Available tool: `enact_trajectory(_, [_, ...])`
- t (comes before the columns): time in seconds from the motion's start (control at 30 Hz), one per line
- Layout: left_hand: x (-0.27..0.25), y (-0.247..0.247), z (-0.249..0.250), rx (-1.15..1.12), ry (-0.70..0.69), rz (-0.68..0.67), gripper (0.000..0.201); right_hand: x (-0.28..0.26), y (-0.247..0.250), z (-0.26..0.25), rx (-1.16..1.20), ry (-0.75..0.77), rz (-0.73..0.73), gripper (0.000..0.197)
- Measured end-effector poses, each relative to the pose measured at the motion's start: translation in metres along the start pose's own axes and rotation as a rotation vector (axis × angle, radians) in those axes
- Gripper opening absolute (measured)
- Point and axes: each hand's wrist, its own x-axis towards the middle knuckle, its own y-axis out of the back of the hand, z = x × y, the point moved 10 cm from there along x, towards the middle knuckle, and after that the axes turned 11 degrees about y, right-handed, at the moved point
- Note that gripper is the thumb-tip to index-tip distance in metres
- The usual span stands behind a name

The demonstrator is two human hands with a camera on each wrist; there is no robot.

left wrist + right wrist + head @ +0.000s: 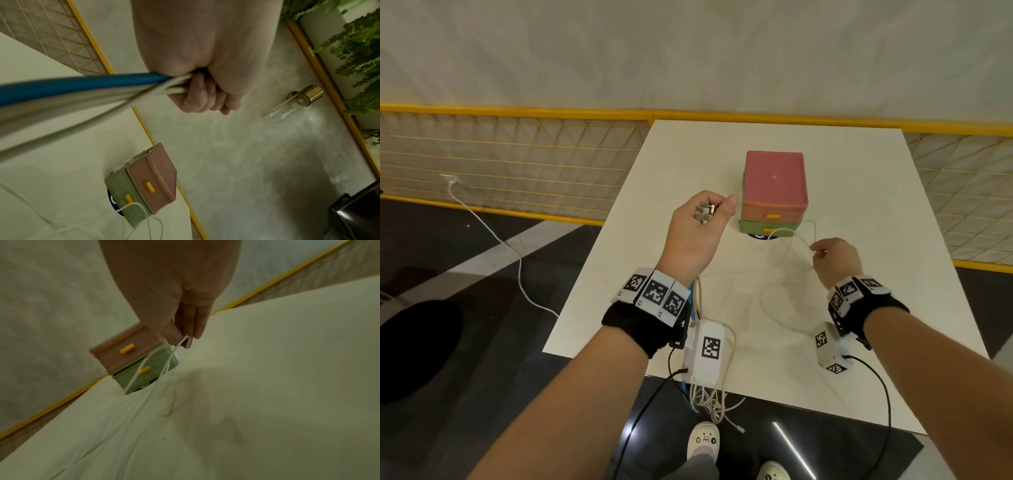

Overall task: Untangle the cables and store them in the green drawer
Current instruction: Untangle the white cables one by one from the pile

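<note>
My left hand [700, 222] is raised over the white table [859, 325] and grips a bunch of cables [86, 97] by their metal plug ends [705, 210]; one cable is blue, the others white. They hang past my wrist and end in a tangle [710, 401] off the table's near edge. My right hand [832, 255] pinches a thin white cable [796, 233] between thumb and fingertips [189, 340], just in front of the drawer unit. The green drawer [768, 229] is the bottom one, closed, with a yellow handle; a pink drawer [774, 209] sits above it.
A yellow mesh fence [510, 161] runs behind the table. Another white cable [496, 240] trails from the fence across the dark floor on the left. More of the thin cable loops over the table [774, 308]. My shoes [703, 442] stand below the near edge.
</note>
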Motion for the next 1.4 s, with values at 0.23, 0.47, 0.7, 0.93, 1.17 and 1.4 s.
enact_trajectory(0.23, [-0.011, -0.006, 0.014, -0.009, -0.055, -0.037, 0.019, -0.012, 0.069, -0.051, 0.093, 0.361, 0.153, 0.024])
enact_trajectory(0.47, [-0.039, -0.029, 0.057, 0.086, -0.244, -0.079, 0.012, -0.059, 0.126, -0.118, 0.509, 0.632, 0.137, 0.017])
enact_trajectory(0.7, [-0.075, -0.059, 0.098, 0.260, -0.500, -0.150, 0.006, -0.116, 0.170, -0.175, 0.838, 0.721, -0.052, 0.043])
enact_trajectory(0.93, [-0.095, -0.071, 0.106, 0.099, -0.386, -0.381, 0.010, -0.130, 0.208, -0.182, 0.981, 0.686, 0.120, 0.048])
enact_trajectory(1.17, [-0.097, -0.053, 0.123, -0.145, -0.315, -0.309, 0.011, -0.157, 0.154, -0.212, 0.960, 0.785, -0.256, 0.042])
enact_trajectory(1.4, [-0.077, -0.008, 0.121, -0.285, -0.270, -0.123, 0.011, -0.160, 0.117, -0.187, 0.520, 0.699, -0.338, 0.028])
